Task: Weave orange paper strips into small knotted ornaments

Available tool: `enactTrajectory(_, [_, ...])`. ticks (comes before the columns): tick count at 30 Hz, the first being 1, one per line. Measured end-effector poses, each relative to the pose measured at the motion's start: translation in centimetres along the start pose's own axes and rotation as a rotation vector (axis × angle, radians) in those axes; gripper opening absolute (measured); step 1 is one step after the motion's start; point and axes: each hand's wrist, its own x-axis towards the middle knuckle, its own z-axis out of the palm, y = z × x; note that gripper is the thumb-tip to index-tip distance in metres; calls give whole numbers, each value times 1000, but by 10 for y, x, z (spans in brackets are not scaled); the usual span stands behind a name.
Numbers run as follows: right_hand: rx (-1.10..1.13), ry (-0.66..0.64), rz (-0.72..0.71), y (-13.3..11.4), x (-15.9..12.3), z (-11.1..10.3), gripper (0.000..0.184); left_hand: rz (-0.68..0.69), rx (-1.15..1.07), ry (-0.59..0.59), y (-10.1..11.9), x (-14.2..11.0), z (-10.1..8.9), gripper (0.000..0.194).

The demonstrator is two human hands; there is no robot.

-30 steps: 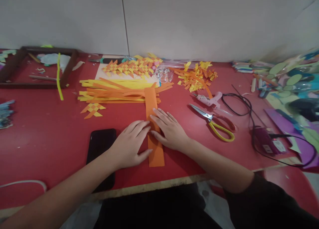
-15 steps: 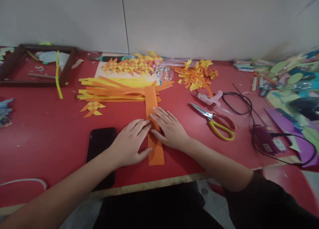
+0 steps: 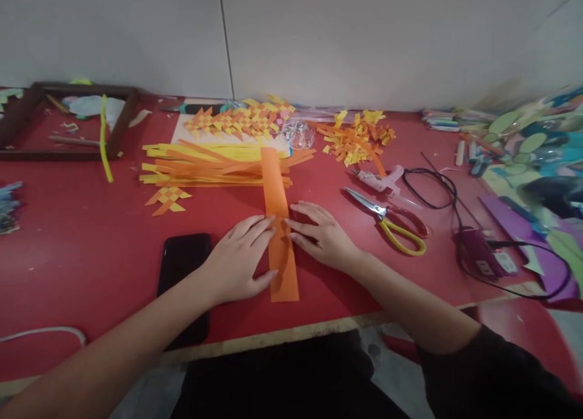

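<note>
A wide orange paper strip (image 3: 280, 258) lies lengthwise before me, its far end over a bundle of thin yellow and orange paper strips (image 3: 195, 164). My left hand (image 3: 243, 258) rests flat along its left edge, fingers stretched, the fingertips and thumb touching the paper. At the right edge, my right hand (image 3: 323, 234) has its fingers extended and slightly apart, fingertips at the border of the strip. Left of the bundle's near side is a small woven orange and yellow paper piece (image 3: 168, 197). A longer woven piece (image 3: 237, 121) lies behind the bundle.
A black phone (image 3: 184, 267) lies partly beneath my left forearm. To the right are scissors (image 3: 387, 218), a pink glue gun (image 3: 378, 179), a black cable and a purple box (image 3: 480, 252). Paper scraps (image 3: 357, 139) lie at the back; a brown frame (image 3: 130, 121) stands back left.
My right hand has slid right, off the middle of the orange strip to its right edge. The strip's far end has lifted or shifted slightly away. My left hand stays in place.
</note>
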Motion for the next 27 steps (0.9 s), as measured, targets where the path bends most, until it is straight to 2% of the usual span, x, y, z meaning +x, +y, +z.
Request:
enactTrajectory(5, [-18,-26,-89,1,-9,-6,34,4,-14,-2,-2,1,-1,67])
enactTrajectory(15, [-2,-146,-310,-16,-55,-22,41,8,-13,6,-1,0,-1,67])
enactTrajectory(20, [103,-213,-403,-24,-69,-22,41,15,-16,-2,-1,2,-4,66])
enactTrajectory(24, [224,-101,-485,-25,-67,-18,39,17,-4,-5,4,1,-4,64])
enactTrajectory(27, [171,20,-324,-24,-56,-16,45,2,27,-17,17,-3,-2,61])
